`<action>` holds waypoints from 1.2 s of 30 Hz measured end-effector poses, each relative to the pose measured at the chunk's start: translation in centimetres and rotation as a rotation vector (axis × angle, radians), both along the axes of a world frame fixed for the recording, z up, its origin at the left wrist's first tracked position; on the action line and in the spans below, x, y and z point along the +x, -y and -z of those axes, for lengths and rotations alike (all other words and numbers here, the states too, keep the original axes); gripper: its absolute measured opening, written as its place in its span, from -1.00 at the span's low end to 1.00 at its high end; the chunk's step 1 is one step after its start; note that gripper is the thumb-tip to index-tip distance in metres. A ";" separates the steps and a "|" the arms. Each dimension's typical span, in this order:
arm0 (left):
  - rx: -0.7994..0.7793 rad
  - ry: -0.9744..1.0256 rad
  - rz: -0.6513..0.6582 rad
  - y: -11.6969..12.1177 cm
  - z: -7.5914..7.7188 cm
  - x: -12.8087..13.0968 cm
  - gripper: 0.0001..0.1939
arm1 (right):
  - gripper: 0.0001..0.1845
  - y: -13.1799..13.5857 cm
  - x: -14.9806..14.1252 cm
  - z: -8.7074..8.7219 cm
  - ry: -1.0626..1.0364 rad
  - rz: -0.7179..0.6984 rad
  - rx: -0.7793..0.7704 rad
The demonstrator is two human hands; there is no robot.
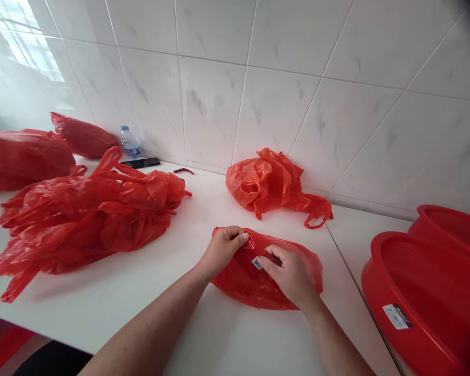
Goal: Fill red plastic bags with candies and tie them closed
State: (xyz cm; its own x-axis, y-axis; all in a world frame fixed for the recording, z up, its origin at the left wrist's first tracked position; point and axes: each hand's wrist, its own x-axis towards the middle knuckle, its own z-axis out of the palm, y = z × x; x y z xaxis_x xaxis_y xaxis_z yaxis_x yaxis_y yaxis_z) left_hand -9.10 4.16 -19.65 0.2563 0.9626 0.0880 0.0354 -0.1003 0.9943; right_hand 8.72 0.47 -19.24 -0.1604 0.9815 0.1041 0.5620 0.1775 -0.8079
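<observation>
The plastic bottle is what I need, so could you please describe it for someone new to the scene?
Where the tiled wall meets the white table, look to the left. The bottle stands upright behind a black phone, just right of a red bag. Unlike its neighbours, it is clear, with a blue cap.

single head-worn view, from above the forearms, facing forward and down, fairly close
</observation>
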 end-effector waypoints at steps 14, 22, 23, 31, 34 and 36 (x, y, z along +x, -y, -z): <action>0.035 0.080 -0.045 -0.3 0.2 -0.1 -0.76 | -0.71 -0.1 0.1 -0.8 -0.185 0.130 -0.001; 0.077 0.089 -0.172 -0.2 0.1 0.2 -0.82 | -0.74 -0.1 -0.2 -1.2 -0.189 0.116 -0.015; 0.080 0.110 -0.189 -0.1 0.0 0.2 -0.82 | -0.71 -0.1 -0.2 -1.3 -0.196 0.118 -0.021; 0.020 0.221 -0.172 0.2 -0.4 0.2 -0.77 | -0.79 0.3 -0.3 -0.9 -0.152 0.136 0.114; -0.077 0.298 -0.092 0.5 -0.4 0.3 -0.69 | -0.88 0.3 -0.3 -0.4 0.018 0.250 0.434; -0.158 0.392 0.081 0.8 -0.4 0.5 -0.65 | -0.89 0.2 -0.4 0.0 0.178 0.289 0.631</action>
